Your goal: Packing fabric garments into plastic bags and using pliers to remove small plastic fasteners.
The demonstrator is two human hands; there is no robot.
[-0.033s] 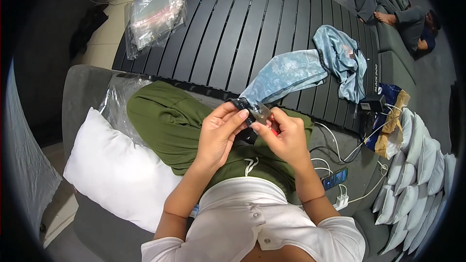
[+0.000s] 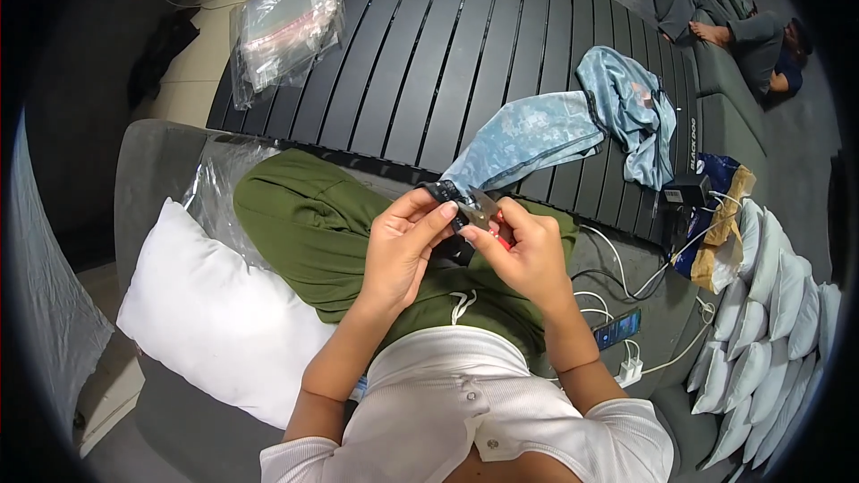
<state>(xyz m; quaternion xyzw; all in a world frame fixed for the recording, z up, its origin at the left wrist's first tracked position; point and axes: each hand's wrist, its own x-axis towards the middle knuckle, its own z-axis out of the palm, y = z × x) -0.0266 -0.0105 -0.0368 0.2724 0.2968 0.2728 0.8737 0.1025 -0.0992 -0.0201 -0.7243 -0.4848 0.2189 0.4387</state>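
We see the left grip (image 2: 401, 246) pinching the black cuff (image 2: 442, 190) of the blue garment (image 2: 532, 132), whose long axis runs up-right onto the worktop (image 2: 429, 54). The right grip (image 2: 533, 255) clasps a red-and-metal tool (image 2: 484, 204), metal toward the cuff.

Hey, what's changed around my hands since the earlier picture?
Very little: the small metal tool in your right hand looks slightly turned, though it's too small to be sure. Nothing was taken hold of or let go. Your left hand still holds the dark edge of the blue garment; the clear bags and phone stayed put.
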